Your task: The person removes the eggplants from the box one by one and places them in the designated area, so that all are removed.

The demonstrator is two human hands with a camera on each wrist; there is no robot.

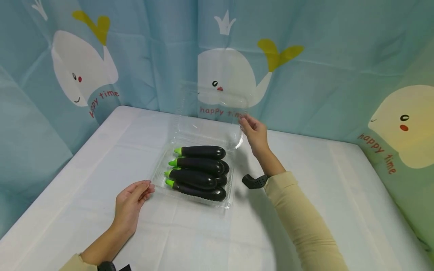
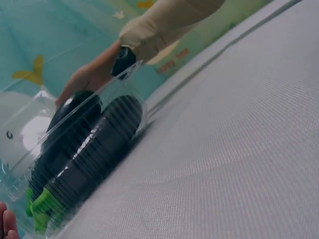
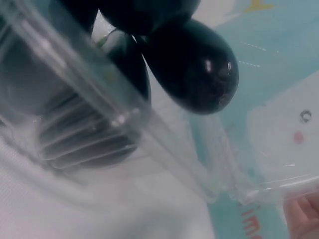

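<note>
A clear plastic clamshell box stands on the table with its hinged lid raised at the back. Several dark eggplants with green stem ends lie stacked inside, stems to the left; in the left wrist view eggplants show through the ribbed side wall. My right hand pinches the lid's right edge between thumb and fingers. At the box's front left corner, my left hand holds the rim with thumb and fingertips. Rounded eggplant ends fill the upper part of the right wrist view.
A white cloth covers the table around the box. Close behind hangs a blue curtain printed with whales, and the raised lid overlaps it in the head view. A black wrist device juts out from the right wrist.
</note>
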